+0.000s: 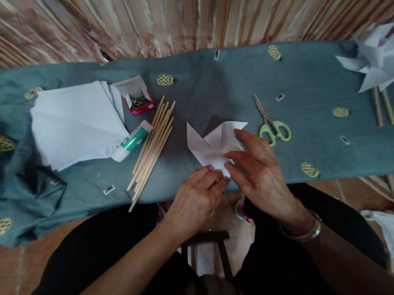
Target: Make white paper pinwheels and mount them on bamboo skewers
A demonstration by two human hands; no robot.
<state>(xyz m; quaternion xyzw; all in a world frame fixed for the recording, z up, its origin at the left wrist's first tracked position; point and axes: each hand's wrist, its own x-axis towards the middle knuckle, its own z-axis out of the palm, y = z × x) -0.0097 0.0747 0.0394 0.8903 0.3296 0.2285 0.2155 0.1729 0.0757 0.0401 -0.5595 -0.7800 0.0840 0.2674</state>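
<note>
A white paper pinwheel [214, 146] with pointed, folded blades lies near the front edge of the cloth-covered table. My left hand [198, 198] has its fingers bent and closed on the pinwheel's lower edge; the thumb side presses the paper there. From the right, my right hand [260, 170] reaches over it, thumb and forefinger tips close together at a fold near the middle, another finger on the upper right blade. Both hands partly cover the paper. Just right of them rest scissors [272, 125] with green handles, blades pointing away.
Left of the pinwheel lie several thin wooden sticks [153, 146], a glue tube [132, 140], an open red-and-white box [135, 97] of small metal pins and a stack of white paper [78, 124]. Finished-looking pinwheels [379, 58] on sticks lie far right. A pleated curtain [179, 14] hangs behind.
</note>
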